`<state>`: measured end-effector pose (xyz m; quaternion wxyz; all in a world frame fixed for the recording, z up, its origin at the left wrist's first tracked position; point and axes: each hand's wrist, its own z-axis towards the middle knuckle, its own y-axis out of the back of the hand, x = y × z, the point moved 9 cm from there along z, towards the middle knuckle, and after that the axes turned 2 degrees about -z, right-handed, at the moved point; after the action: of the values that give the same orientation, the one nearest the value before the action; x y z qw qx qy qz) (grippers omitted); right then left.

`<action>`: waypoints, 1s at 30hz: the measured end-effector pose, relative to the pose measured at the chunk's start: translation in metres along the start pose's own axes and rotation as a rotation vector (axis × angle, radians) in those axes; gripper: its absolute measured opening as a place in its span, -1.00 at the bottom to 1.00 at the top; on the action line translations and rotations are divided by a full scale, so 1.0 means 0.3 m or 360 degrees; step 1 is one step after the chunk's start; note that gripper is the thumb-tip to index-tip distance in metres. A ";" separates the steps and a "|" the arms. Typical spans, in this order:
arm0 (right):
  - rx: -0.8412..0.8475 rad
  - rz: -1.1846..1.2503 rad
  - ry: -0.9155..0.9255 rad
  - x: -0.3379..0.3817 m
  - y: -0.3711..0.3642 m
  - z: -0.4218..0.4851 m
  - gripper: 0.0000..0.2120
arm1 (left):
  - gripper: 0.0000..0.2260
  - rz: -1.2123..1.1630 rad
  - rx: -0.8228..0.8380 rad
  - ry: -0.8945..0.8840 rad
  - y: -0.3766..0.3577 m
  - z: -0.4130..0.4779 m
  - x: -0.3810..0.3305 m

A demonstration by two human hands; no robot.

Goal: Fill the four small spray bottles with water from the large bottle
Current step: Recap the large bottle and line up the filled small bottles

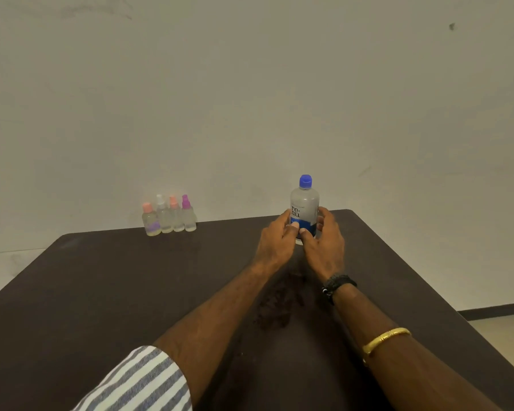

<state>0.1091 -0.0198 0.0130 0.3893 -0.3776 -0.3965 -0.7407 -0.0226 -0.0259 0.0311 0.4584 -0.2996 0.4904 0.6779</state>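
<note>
The large bottle point(304, 203) stands upright at about 1 o'clock on the dark worktop point(131, 292), close to the far edge, its long axis vertical and its blue cap point(305, 181) screwed on. It is translucent with a white and blue label, and how full it is cannot be read from here.

Both hands are on its lower half. The left hand point(276, 244) curls round the 9 o'clock side with the thumb laid across the front of the label. The right hand point(324, 247) wraps the 3 o'clock side, its thumb meeting the left one low on the front. Each hand grips the bottle and nothing else. The bottle's base looks to be resting on the worktop.

The 4 small spray bottles point(169, 218) stand in a tight row at 11 o'clock on the worktop, also by the far edge, well apart from the large bottle and at 9 o'clock from it. All 4 are upright with pump tops on: pale pink, white, orange and magenta from left to right. Their fill level is too faint to judge.

The left hand is the nearer one to that row, so it would likely reach for the small bottles, while the blue cap sits directly above both hands at 12 o'clock. No filling looks to have begun.

A black band point(337, 284) and a gold bangle point(386, 339) circle the right forearm; a striped sleeve point(140, 381) covers the left upper arm.
</note>
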 end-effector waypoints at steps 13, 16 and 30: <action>0.0099 0.0024 -0.0058 -0.119 -0.103 0.203 -0.38 | -0.60 -0.0078 0.0084 0.0036 -0.076 0.210 0.142; 0.0117 0.0010 -0.0053 -0.134 -0.118 0.233 -0.38 | -0.56 -0.0060 0.0094 0.0054 -0.099 0.236 0.171; 0.0204 -0.0064 -0.0021 -0.217 -0.180 0.315 -0.43 | -0.47 -0.0035 0.0245 0.0118 -0.196 0.317 0.297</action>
<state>0.1124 0.1023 -0.0215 0.3950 -0.3489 -0.4531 -0.7190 -0.0002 0.0986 -0.0358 0.4691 -0.2939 0.5544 0.6215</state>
